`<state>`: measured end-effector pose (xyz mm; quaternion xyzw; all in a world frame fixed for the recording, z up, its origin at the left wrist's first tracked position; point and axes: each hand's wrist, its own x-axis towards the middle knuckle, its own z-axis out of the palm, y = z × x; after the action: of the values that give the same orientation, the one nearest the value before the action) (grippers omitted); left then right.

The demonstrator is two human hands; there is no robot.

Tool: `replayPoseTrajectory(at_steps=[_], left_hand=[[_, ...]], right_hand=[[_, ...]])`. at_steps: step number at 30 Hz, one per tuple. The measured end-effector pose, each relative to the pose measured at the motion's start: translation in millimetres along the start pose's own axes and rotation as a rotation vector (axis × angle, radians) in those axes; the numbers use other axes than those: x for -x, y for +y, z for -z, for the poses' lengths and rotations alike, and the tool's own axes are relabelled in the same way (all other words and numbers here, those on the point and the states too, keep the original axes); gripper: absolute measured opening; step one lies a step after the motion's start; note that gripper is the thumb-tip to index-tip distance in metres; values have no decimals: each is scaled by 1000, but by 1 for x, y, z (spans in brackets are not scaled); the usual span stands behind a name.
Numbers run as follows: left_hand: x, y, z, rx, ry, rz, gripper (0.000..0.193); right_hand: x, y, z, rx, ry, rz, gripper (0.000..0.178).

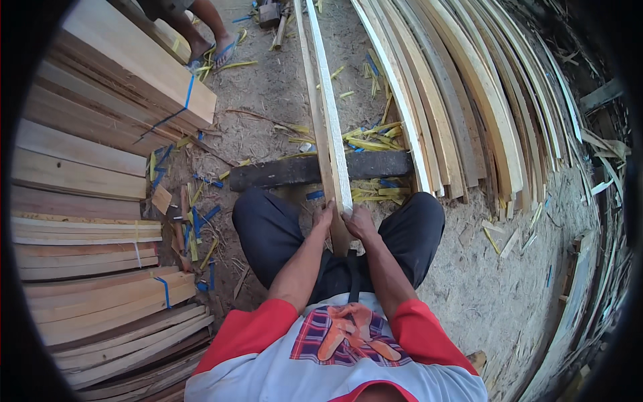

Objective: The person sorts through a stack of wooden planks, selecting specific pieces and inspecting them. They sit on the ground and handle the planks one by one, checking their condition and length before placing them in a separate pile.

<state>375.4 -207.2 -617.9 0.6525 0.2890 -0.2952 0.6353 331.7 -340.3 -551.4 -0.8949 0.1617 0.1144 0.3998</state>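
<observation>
Two long wooden planks run away from me between my knees, side by side and touching. One is a brown plank on the left; its near end reaches closer to my lap. The other is a pale plank on the right, ending near my fingers. My left hand is closed on the brown plank's left edge. At the near end of the pale plank, my right hand grips its right side. Both planks lie across a dark wooden beam on the ground. The undersides of my fingers are hidden.
Long boards lie in rows at right. Stacked lumber fills the left, partly tied with blue straps. Yellow and blue strap scraps litter the dirt. A person's sandaled foot stands at far left beside the lumber.
</observation>
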Motion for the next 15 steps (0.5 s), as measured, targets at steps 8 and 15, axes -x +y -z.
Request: replayPoseTrajectory(at_steps=[8, 15], left_hand=[[7, -9, 14, 28, -106, -62, 68], [3, -16, 13, 132, -155, -111, 68]], right_hand=[[-4, 10, -31, 6, -176, -45, 36], [18, 15, -40, -12, -164, -164, 32]])
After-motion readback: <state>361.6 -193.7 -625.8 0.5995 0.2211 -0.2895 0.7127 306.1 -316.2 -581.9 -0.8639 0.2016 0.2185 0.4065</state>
